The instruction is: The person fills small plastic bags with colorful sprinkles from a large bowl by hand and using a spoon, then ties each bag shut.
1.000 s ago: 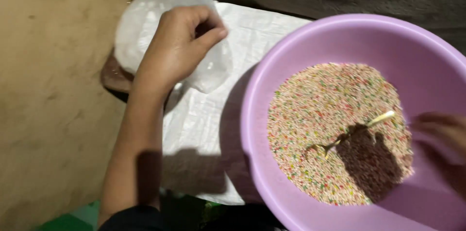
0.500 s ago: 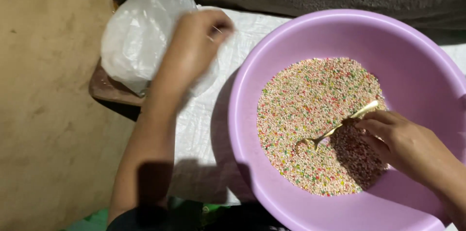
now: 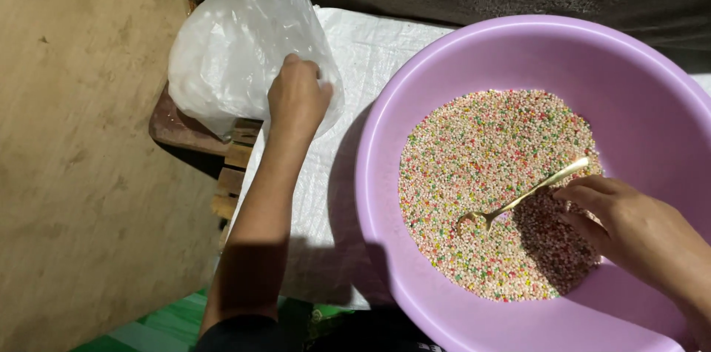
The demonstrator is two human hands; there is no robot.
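Your hands work apart. A wide purple basin (image 3: pixel 415 137), on the right, holds a bed of tiny coloured beads (image 3: pixel 489 174). Left of it stands a soft, crinkly clear plastic bag (image 3: pixel 229 56), probably light; its bunched side is easiest to pinch. Your left hand (image 3: pixel 296 100) grips the bag there, fingers closed. Your right hand (image 3: pixel 629 226) pinches a thin gold spoon (image 3: pixel 526 195) whose bowl rests in the beads.

Purple basin (image 3: pixel 444 71), multicoloured beads (image 3: pixel 489 167), gold spoon (image 3: pixel 529 193).
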